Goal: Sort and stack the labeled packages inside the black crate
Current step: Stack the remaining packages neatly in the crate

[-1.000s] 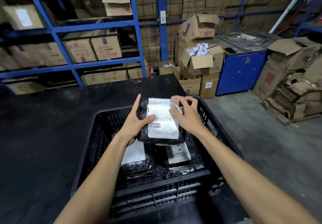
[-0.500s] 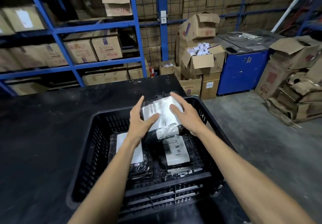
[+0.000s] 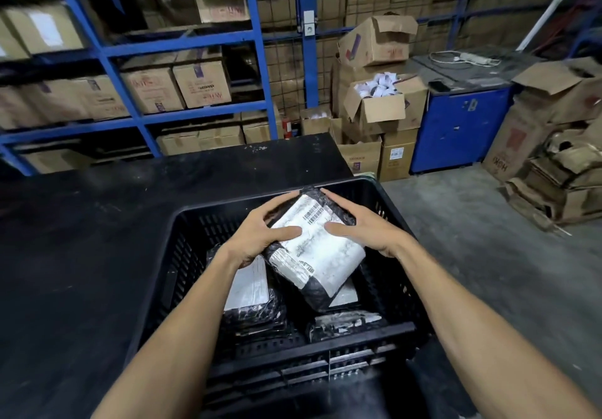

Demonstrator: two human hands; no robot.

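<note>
Both hands hold one labeled package [image 3: 312,249] over the black crate [image 3: 182,255], which sits on the dark tabletop [image 3: 81,255]. The step in hand looks like setting this package down onto the ones already in the crate. To do it well, I would square it first: it sits skewed, its far end raised toward the crate's far wall and its near end dipping toward the crate floor, so it should be turned until its edges run with the crate walls, label up, then lowered flat so the stack does not lean.

The left hand [image 3: 257,236] grips the package's left edge, its fingers [image 3: 277,203] curled over the far corner and the thumb lying across the white label. The right hand [image 3: 361,226] mirrors it on the right edge, fingers spread along the far side, thumb pressing the label. Both hands are partly closed around the package, not clenched.

Below it, a second package [image 3: 249,283] lies flat by the crate's left wall, and another [image 3: 342,322] lies near the crate's near wall; a further one is mostly hidden beneath the held one.
</note>
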